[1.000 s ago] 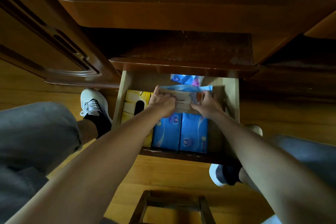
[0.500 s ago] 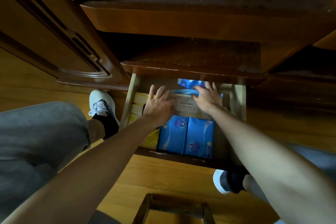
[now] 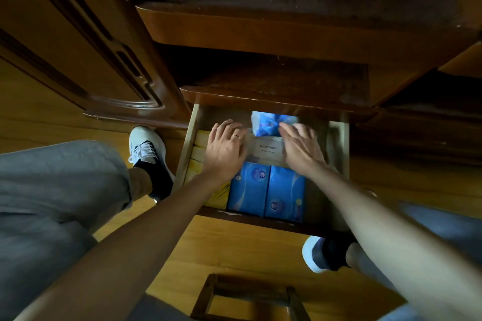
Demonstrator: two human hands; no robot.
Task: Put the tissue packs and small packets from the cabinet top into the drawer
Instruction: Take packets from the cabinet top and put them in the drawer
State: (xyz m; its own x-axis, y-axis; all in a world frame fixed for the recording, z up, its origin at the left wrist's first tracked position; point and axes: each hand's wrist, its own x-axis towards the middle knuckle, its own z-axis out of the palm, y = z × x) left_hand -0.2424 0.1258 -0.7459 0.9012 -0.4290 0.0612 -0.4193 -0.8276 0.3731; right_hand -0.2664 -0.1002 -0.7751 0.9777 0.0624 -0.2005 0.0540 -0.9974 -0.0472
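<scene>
glossy wooden cabinet (image 3: 260, 31), shiny plastic tissue packs (image 3: 266, 190)

Two blue swirl-print plastic tissue packs (image 3: 266, 191), yellow pack (image 3: 198, 156), pale beige paper packet (image 3: 268, 150), dark brown wooden drawer (image 3: 339, 143).

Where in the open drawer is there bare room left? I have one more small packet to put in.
A bare strip runs along the wooden drawer's right wall, beside the two blue tissue packs. The left side is filled by the yellow pack. The middle is crowded: both hands, left and right, lie flat on the pale packet.
</scene>
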